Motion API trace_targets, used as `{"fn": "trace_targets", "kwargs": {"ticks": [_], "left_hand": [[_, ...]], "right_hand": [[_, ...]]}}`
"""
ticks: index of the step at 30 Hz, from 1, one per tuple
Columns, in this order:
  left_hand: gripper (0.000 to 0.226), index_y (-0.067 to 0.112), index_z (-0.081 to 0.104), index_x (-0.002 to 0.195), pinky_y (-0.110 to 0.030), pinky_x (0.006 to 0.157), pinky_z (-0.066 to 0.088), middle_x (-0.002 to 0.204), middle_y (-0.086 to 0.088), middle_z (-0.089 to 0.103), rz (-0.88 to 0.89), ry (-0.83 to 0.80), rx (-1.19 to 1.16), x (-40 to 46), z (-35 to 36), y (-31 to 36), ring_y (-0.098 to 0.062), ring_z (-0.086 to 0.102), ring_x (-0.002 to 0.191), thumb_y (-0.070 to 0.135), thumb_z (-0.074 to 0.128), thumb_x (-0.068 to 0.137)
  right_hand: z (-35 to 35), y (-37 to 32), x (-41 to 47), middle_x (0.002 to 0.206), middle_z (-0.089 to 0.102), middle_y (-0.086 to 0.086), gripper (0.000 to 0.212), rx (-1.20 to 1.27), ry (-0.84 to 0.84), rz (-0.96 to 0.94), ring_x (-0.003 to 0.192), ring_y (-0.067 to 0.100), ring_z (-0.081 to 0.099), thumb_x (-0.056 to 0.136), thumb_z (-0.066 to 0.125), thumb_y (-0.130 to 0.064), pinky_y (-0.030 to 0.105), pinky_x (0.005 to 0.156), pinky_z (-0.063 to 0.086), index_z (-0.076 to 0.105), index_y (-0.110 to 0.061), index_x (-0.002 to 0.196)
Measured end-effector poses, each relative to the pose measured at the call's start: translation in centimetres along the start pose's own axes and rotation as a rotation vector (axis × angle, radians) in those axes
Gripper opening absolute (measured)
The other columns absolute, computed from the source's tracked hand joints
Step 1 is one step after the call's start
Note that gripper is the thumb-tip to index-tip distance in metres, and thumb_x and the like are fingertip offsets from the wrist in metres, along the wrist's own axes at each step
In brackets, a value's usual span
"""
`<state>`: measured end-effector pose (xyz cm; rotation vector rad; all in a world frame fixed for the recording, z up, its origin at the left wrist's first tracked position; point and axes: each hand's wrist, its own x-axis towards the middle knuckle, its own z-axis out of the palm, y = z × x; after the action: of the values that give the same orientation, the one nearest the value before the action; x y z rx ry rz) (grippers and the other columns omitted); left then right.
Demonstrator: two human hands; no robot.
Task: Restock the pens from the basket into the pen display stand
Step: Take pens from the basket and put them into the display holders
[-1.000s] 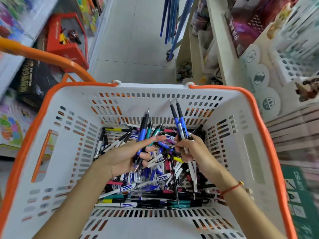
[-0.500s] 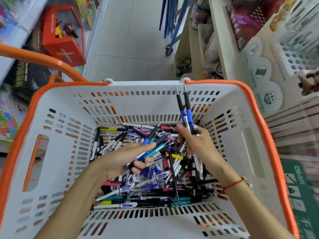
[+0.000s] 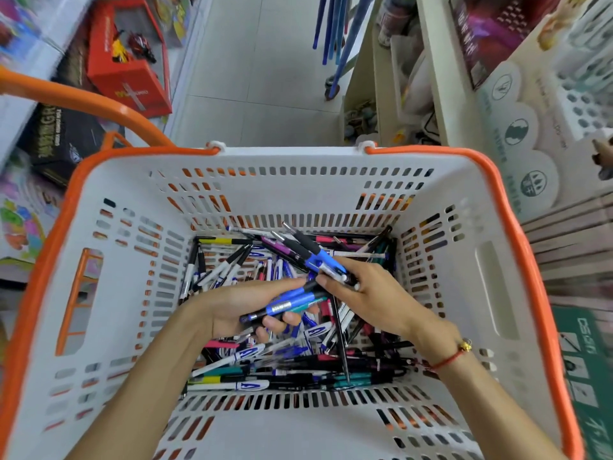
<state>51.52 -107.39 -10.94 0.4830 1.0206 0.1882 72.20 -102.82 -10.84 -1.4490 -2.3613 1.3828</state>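
A white basket with an orange rim (image 3: 517,234) fills the view, its floor covered by a heap of loose pens (image 3: 285,370) in blue, black, teal, pink and white. My left hand (image 3: 238,303) lies palm up over the heap and grips a few blue and teal pens (image 3: 288,305) lying sideways. My right hand (image 3: 371,297) grips two blue pens (image 3: 315,257) whose black tips point up and left. The two hands touch at the fingertips. The white pen display stand (image 3: 583,104) with round holes stands on the shelf at the upper right.
An orange basket handle (image 3: 83,101) arcs over the upper left. Red and black toy boxes (image 3: 129,68) line the left shelf. A tiled aisle floor (image 3: 258,61) runs ahead, with blue poles (image 3: 335,31) leaning by a cream shelf unit (image 3: 434,78) on the right.
My right hand has tilted its two blue pens from upright down to the left and brought them to the left hand. The left hand's pens have turned to lie sideways.
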Motion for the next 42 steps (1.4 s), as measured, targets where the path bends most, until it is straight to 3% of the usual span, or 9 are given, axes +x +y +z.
{"fn": "trace_targets", "kwargs": {"ticks": [6, 11, 16, 19, 26, 31, 34, 38, 42], "left_hand": [[0.026, 0.009, 0.057, 0.1, -0.016, 0.041, 0.034, 0.066, 0.002, 0.049, 0.068, 0.062, -0.161, -0.1, 0.1, 0.3, -0.006, 0.041, 0.05, 0.032, 0.044, 0.101], [0.025, 0.008, 0.065, 0.112, -0.021, 0.042, 0.04, 0.081, -0.008, 0.057, 0.153, 0.225, -0.251, 0.3, -0.1, 0.3, -0.015, 0.048, 0.066, 0.025, 0.055, 0.097], [0.02, 0.01, 0.066, 0.106, -0.027, 0.056, 0.057, 0.088, -0.008, 0.073, 0.14, 0.28, -0.135, 0.2, 0.1, 0.1, -0.016, 0.068, 0.075, 0.023, 0.053, 0.099], [0.017, 0.006, 0.056, 0.112, -0.037, 0.067, 0.062, 0.099, -0.008, 0.073, 0.239, 0.372, -0.364, 0.7, -0.4, 0.1, -0.019, 0.072, 0.08, 0.015, 0.051, 0.098], [0.014, 0.008, 0.052, 0.106, -0.046, 0.087, 0.052, 0.114, -0.013, 0.067, 0.471, 0.365, -0.896, 2.0, 0.1, 0.6, -0.025, 0.066, 0.101, 0.0, 0.044, 0.098], [0.032, 0.002, 0.047, 0.128, -0.042, 0.08, 0.06, 0.124, -0.015, 0.062, 0.499, 0.327, -0.848, 2.9, 2.2, 0.2, -0.028, 0.07, 0.101, -0.003, 0.046, 0.097], [0.023, 0.009, 0.053, 0.119, -0.033, 0.081, 0.059, 0.124, -0.007, 0.064, 0.569, 0.38, -0.618, 2.9, 3.0, -0.2, -0.019, 0.07, 0.103, 0.004, 0.05, 0.097], [0.011, 0.017, 0.063, 0.104, -0.043, 0.105, 0.045, 0.1, 0.005, 0.075, 0.593, 0.586, -0.293, 2.6, 3.2, -0.5, -0.007, 0.069, 0.101, 0.019, 0.061, 0.093], [0.014, 0.021, 0.07, 0.092, -0.041, 0.093, 0.054, 0.089, -0.003, 0.076, 0.598, 0.772, -0.207, 2.8, 2.9, -0.6, -0.019, 0.071, 0.093, 0.033, 0.062, 0.091]], "right_hand": [[0.2, -0.3, 0.1, 0.068, 0.047, 0.017, 0.024, 0.229, 0.013, -0.006, 0.056, 0.019, 0.034, 0.095, 0.056, -0.041, 0.033, 0.056, 0.03, 0.065, -0.022, 0.106], [0.3, 0.1, 0.1, 0.053, 0.029, -0.01, 0.029, 0.344, 0.077, 0.065, 0.045, 0.008, 0.023, 0.095, 0.057, -0.034, 0.015, 0.047, 0.021, 0.066, -0.007, 0.099], [-0.3, 0.0, 0.2, 0.078, 0.054, 0.028, 0.037, 0.303, -0.025, 0.053, 0.06, 0.037, 0.04, 0.09, 0.058, -0.05, 0.035, 0.053, 0.038, 0.068, -0.017, 0.105], [-1.0, 0.4, 0.3, 0.058, 0.039, 0.008, 0.023, 0.414, 0.056, 0.129, 0.045, 0.014, 0.026, 0.093, 0.058, -0.034, 0.022, 0.04, 0.024, 0.067, -0.013, 0.092], [1.8, -0.2, 0.6, 0.037, 0.032, -0.01, 0.027, 0.61, 0.486, 0.402, 0.033, 0.005, 0.022, 0.096, 0.057, -0.032, 0.018, 0.037, 0.02, 0.05, -0.016, 0.075], [3.3, -0.8, 0.0, 0.049, 0.03, -0.006, 0.025, 0.373, 0.669, 0.216, 0.04, 0.007, 0.022, 0.095, 0.05, -0.043, 0.03, 0.043, 0.022, 0.059, -0.02, 0.099], [3.4, -0.6, 0.1, 0.048, 0.031, -0.007, 0.029, 0.381, 0.724, 0.21, 0.042, 0.008, 0.024, 0.097, 0.05, -0.041, 0.031, 0.043, 0.023, 0.061, -0.016, 0.108], [3.6, -1.1, 0.1, 0.055, 0.042, -0.007, 0.018, 0.482, 0.681, 0.197, 0.048, 0.006, 0.032, 0.095, 0.055, -0.037, 0.029, 0.047, 0.031, 0.063, -0.02, 0.097], [4.4, -1.9, -0.3, 0.062, 0.053, -0.003, 0.008, 0.607, 0.494, 0.132, 0.057, 0.011, 0.046, 0.094, 0.06, -0.028, 0.029, 0.051, 0.042, 0.063, -0.021, 0.094]]}}
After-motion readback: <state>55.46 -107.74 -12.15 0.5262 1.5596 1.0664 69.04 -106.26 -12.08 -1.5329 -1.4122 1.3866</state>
